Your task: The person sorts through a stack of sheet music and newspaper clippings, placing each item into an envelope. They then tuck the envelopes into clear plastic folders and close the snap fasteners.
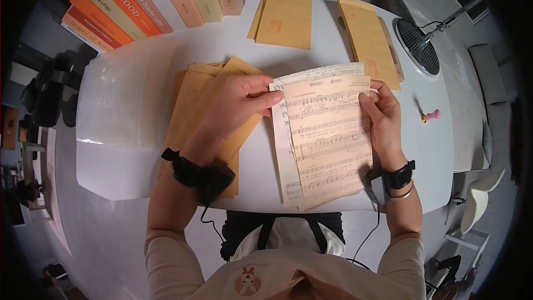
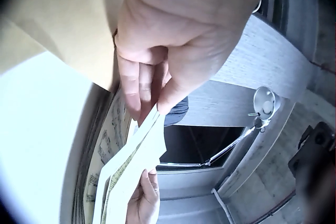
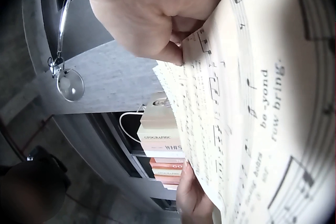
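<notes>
Several sheets of printed sheet music [image 1: 330,144] are held up over the table's front part, slightly fanned at the left and top edges. My left hand [image 1: 244,103] pinches their upper left edge between thumb and fingers. At the upper right edge my right hand [image 1: 384,119] pinches the sheets, thumb on the front. The left wrist view shows the paper edges [image 2: 131,166] apart from one another below the pinching fingertips. Printed notes and words fill much of the right wrist view, on the front sheet [image 3: 247,103]. Brown envelopes [image 1: 191,86] lie beneath my left forearm.
Further brown envelopes [image 1: 286,14] lie at the back, with another stack [image 1: 366,39] at the back right. A clear plastic sleeve [image 1: 125,100] is on the left, below a row of books [image 1: 161,0]. A pink-handled stamp [image 1: 431,115] and a lamp base [image 1: 416,47] are at right.
</notes>
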`<action>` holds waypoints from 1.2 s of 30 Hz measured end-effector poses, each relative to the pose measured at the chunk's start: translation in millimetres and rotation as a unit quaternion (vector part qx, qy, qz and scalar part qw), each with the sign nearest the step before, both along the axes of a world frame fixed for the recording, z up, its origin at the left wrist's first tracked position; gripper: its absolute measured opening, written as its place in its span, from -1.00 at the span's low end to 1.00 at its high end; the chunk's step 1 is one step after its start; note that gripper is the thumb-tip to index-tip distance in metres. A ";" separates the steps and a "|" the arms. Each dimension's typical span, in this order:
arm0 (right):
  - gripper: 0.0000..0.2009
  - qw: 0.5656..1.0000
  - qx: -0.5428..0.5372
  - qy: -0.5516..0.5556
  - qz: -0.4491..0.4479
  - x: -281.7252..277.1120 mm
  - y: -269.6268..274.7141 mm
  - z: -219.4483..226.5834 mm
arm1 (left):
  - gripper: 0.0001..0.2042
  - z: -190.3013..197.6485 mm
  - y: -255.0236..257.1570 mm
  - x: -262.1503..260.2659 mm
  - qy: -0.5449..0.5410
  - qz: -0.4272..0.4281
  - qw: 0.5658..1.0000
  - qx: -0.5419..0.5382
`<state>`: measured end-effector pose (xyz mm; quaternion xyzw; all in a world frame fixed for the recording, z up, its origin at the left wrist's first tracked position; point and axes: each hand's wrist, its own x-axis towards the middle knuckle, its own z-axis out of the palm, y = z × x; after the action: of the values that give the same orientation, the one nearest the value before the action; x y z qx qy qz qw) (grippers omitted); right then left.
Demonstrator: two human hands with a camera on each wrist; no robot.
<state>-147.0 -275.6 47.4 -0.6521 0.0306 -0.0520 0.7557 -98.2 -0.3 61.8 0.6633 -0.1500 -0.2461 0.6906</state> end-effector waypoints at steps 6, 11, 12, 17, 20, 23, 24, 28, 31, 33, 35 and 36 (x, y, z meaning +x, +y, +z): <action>-0.82 0.998 -0.037 0.011 0.040 -1.7 -4.5 -0.4 | -0.73 -4.0 1.5 0.3 -0.007 0.032 0.999 -0.006; -0.84 0.999 -0.041 0.017 0.014 -2.3 1.0 1.6 | -0.72 -6.2 1.7 1.0 -0.019 0.033 0.999 -0.007; -0.84 0.999 -0.036 0.014 0.010 -1.8 0.3 0.2 | -0.73 -4.3 -0.3 -0.9 -0.021 0.037 0.999 -0.014; -0.85 1.000 0.002 -0.008 -0.007 0.2 1.2 -3.7 | -0.73 -0.2 -2.4 -4.2 -0.012 0.033 0.999 -0.026; -0.85 0.999 0.018 -0.022 -0.018 1.3 2.6 -3.9 | -0.75 -1.7 -3.7 -4.1 -0.008 0.028 0.999 -0.030; -0.85 0.999 0.011 -0.024 -0.027 2.5 1.3 -8.3 | -0.77 -3.8 -5.9 -3.8 -0.010 0.017 0.999 -0.037; -0.85 0.999 0.005 -0.024 -0.034 2.5 4.0 -8.5 | -0.78 -2.1 -8.0 -6.3 -0.009 0.020 0.999 -0.039; -0.86 0.999 -0.034 -0.022 -0.025 1.9 2.9 -13.5 | -0.78 -3.9 -10.0 -7.3 -0.022 0.009 0.999 -0.032; -0.85 0.993 -0.094 -0.064 -0.038 1.7 9.1 -6.3 | -0.75 -3.8 -12.7 -10.2 -0.006 0.050 0.996 -0.067; -0.81 0.996 -0.054 -0.045 -0.046 -1.6 22.0 6.0 | -0.72 -2.9 -12.0 -10.8 -0.006 0.063 0.995 -0.079; -0.77 0.999 -0.038 -0.011 -0.012 -5.6 24.8 13.8 | -0.70 -1.3 -11.8 -11.1 -0.006 0.076 0.993 -0.090; -0.75 0.999 -0.041 0.011 0.026 -7.3 22.3 15.5 | -0.69 -0.5 -11.1 -11.0 -0.005 0.083 0.992 -0.095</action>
<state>-154.3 -253.3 62.9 -0.6837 0.0200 -0.0262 0.7290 -109.2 -11.4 61.3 0.6061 -0.1207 -0.1695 0.7677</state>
